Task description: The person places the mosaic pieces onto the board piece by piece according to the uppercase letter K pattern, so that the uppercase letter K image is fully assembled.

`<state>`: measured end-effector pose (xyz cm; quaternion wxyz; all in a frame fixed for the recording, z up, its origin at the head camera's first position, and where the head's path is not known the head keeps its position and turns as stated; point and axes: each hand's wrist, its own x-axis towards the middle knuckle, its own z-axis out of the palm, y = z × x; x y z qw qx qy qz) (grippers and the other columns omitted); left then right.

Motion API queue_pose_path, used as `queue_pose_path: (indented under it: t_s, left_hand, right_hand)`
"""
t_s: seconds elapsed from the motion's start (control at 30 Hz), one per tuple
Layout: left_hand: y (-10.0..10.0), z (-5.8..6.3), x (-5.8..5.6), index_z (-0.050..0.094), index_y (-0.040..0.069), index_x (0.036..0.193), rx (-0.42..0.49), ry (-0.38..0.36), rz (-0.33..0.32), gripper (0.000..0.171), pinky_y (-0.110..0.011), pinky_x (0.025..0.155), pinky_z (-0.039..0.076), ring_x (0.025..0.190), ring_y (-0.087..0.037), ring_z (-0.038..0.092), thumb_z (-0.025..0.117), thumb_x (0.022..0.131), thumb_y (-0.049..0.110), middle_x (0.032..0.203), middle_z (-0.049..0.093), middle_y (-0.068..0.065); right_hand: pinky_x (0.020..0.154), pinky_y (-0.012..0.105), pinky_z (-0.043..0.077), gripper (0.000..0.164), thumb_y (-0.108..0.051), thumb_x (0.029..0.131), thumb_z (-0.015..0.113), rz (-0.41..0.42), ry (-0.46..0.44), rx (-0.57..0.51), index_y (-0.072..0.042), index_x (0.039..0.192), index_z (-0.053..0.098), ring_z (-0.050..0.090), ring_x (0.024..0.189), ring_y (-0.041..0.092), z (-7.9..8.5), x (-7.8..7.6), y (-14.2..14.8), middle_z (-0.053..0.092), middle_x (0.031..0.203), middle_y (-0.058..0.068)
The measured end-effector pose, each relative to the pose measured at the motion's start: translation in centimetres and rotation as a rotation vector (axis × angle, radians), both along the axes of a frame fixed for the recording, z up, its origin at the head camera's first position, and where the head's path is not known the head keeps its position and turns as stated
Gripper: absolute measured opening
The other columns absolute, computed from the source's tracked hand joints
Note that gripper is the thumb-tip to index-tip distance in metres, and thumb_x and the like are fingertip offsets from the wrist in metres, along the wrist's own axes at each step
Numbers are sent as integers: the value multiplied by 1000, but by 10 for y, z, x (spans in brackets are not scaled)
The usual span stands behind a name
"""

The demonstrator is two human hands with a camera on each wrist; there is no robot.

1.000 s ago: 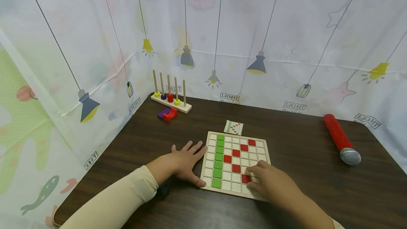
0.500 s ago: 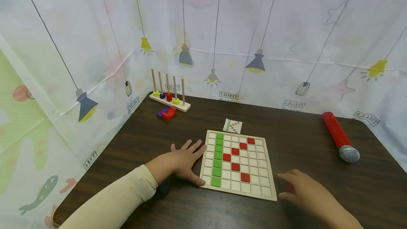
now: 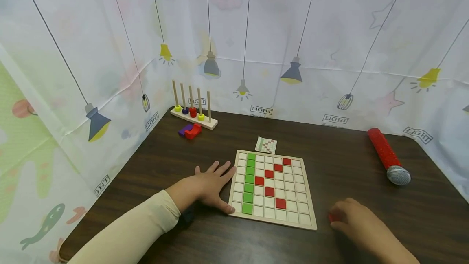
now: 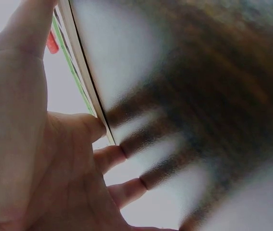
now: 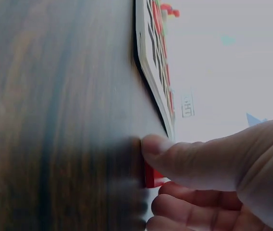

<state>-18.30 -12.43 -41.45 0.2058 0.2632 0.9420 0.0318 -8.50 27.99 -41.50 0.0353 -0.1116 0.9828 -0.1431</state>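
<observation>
A wooden grid board (image 3: 292, 207) lies on the table with white squares, a column of green tiles (image 3: 249, 179) and several red tiles (image 3: 269, 191) in slanting lines. My left hand (image 3: 212, 185) rests on the table with fingers spread, its thumb and fingertips at the board's left edge. Right of the board, my right hand (image 3: 357, 222) is low over the table and pinches a red tile (image 5: 150, 176) between thumb and fingers. In the right wrist view the tile stands on edge at the tabletop, partly covered by the thumb. A small pattern card (image 3: 266, 145) lies behind the board.
A peg stand (image 3: 195, 118) with coloured rings stands at the back left, with red (image 3: 193, 132) and purple (image 3: 184, 128) blocks before it. A red microphone (image 3: 385, 150) lies on the right. Something dark (image 3: 187, 216) sits under my left wrist. A printed curtain hangs behind.
My right hand has left the board and moved right to the table beside it, where it now pinches a red tile. The left hand has stayed at the board's edge.
</observation>
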Motion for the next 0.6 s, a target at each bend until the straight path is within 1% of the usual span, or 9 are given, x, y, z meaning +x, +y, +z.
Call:
queue_pose_path:
  t_s: [0.1,0.2,0.27,0.33,0.4,0.47,0.53,0.6]
  left_hand:
    - [0,0,0,7,30,166,3,-2,1,123,-77,107,14,155,-31,2,68,73,83,171,-1,3]
    - [-1,0,0,6,30,166,10,-6,0,123,-77,107,14,155,-32,1,68,73,83,171,-1,3]
    - [-1,0,0,6,30,166,16,-8,-1,123,-77,107,13,155,-31,1,68,73,83,171,-1,3]
    - [-1,0,0,6,30,166,21,-9,-2,123,-78,107,13,155,-32,0,68,74,82,171,-2,2]
    - [-1,-1,0,6,31,166,22,-8,-2,123,-78,107,13,155,-32,0,68,73,83,171,-2,3]
    - [-1,-2,-1,6,31,166,18,-6,0,124,-77,107,13,155,-31,0,68,73,83,171,-2,3]
    - [-1,-2,-1,5,32,166,12,-5,3,124,-77,108,13,155,-31,1,68,73,83,171,-2,3]
    - [-1,-2,-1,6,31,166,8,-7,4,124,-77,108,13,155,-31,1,68,73,83,171,-2,3]
  right_hand:
    - [70,43,50,26,-15,78,88,-40,-25,-20,-15,95,68,56,77,15,0,-1,2,59,86,-4]
    - [64,39,47,27,-14,80,87,-67,-40,-44,-18,92,63,54,72,14,0,-1,3,59,81,-6]
    - [64,38,48,26,-16,81,86,-74,-47,-67,-20,92,63,56,72,13,1,0,3,62,81,-8]
    - [66,37,50,22,-21,83,86,-75,-67,-100,-22,93,66,59,75,12,3,-1,3,65,85,-9]
    - [68,36,53,20,-28,85,84,-80,-126,-188,-22,98,71,62,78,12,6,-2,0,69,91,-7]
    - [69,35,55,25,-34,85,83,-85,-201,-292,-20,104,74,64,80,15,11,-4,-5,70,97,-5]
    - [67,35,56,32,-38,86,82,-73,-262,-408,-16,109,76,64,80,19,15,-7,-11,70,100,-1]
    - [66,35,57,36,-39,86,82,-58,-299,-497,-13,111,77,65,82,23,19,-9,-18,71,102,2]
